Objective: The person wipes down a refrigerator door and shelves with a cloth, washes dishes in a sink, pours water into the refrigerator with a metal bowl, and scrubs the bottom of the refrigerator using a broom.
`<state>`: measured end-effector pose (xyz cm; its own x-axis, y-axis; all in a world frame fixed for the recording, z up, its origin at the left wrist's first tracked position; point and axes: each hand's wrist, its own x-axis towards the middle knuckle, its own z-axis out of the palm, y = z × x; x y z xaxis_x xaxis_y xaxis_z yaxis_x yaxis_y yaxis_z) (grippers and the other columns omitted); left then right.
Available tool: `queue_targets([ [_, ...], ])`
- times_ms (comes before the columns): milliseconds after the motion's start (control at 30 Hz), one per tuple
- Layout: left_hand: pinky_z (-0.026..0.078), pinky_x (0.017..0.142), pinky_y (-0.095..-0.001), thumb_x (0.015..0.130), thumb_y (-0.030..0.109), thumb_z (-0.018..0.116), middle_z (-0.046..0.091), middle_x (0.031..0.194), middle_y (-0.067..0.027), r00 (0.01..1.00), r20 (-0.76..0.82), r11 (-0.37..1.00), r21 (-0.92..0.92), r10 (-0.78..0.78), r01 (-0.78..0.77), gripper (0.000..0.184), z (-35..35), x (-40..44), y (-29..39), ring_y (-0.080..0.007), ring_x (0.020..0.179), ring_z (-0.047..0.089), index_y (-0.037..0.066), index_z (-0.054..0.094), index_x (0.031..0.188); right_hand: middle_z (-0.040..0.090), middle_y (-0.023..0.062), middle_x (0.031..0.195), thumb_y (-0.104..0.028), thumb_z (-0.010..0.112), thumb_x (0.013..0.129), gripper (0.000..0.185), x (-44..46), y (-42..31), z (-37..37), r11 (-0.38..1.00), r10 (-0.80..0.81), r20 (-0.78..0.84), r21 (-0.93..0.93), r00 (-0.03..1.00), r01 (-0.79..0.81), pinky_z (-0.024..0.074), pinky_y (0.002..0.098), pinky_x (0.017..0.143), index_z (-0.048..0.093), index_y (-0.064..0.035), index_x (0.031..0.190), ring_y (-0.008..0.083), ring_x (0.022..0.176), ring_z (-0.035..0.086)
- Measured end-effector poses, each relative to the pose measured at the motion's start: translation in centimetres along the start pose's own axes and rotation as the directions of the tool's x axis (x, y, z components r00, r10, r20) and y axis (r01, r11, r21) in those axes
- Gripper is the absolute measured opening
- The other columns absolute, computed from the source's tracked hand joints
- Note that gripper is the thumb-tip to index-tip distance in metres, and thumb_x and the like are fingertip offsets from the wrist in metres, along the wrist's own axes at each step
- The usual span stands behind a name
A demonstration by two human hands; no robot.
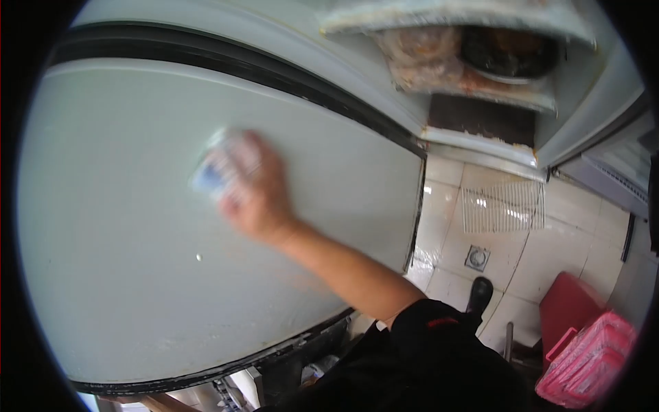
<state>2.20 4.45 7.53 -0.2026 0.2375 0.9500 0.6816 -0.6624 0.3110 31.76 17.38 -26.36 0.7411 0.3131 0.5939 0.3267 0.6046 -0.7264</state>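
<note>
Right hand (pixel 259 202) outstretched, holding blurred wad (pixel 223 165) against panel (pixel 123 226) | left hand (pixel 123 398) low, grip unclear

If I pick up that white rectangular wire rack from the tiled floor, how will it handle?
The white wire rack is probably light for its size, being mostly gaps between thin wires. Those straight, parallel wires suggest it should stay fairly stiff. Nudged, it may slide rather than roll, since it lies flat on glossy floor tiles.
</note>
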Motion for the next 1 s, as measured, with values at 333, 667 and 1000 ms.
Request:
queue_targets([
  [333, 0.045, 0.105, -0.0459, 0.105, 0.042, 0.022, 0.044, 0.141, -0.0185, 0.981, -0.162, 0.99, -0.113, -0.105, 0.087, 0.058, -0.4, -1.2, 1.0, -0.0292, 0.123, 0.052, -0.001, 0.039, 0.14, 0.038, 0.0292, 0.141, -0.021, 0.052, 0.094, 0.057, -3.9, 1.2, 1.3, 0.924, 0.294, -0.195, -0.194, 0.936, -0.33, 0.0295, 0.0541, 0.107, 0.035, 0.0074, 0.14, 0.0454, 0.129, 0.039],
  [667, 0.04, 0.105, -0.0406, 0.103, 0.053, 0.027, 0.047, 0.139, -0.0108, 0.908, 0.092, 0.689, -0.622, -0.408, 0.372, 0.063, -1.7, -0.5, -1.9, -0.0225, 0.125, 0.048, 0.005, 0.045, 0.138, 0.038, 0.0227, 0.144, -0.021, 0.053, 0.09, 0.054, -7.3, -12.7, 5.2, 0.987, -0.079, 0.004, -0.142, 0.997, 0.078, 0.0329, 0.0525, 0.108, 0.043, -0.0044, 0.14, 0.0382, 0.133, 0.038],
  [1000, 0.042, 0.103, -0.0401, 0.099, 0.057, 0.039, 0.055, 0.135, -0.0055, 0.839, 0.495, 0.299, -0.784, -0.225, 0.543, 0.063, -2.4, -1.4, -5.6, -0.022, 0.121, 0.053, 0.009, 0.047, 0.139, 0.044, 0.024, 0.14, -0.013, 0.056, 0.082, 0.058, 4.3, -29.1, 11.6, 0.937, -0.318, 0.069, -0.13, 0.946, 0.325, 0.0282, 0.0519, 0.111, 0.045, -0.0006, 0.138, 0.0425, 0.131, 0.039],
])
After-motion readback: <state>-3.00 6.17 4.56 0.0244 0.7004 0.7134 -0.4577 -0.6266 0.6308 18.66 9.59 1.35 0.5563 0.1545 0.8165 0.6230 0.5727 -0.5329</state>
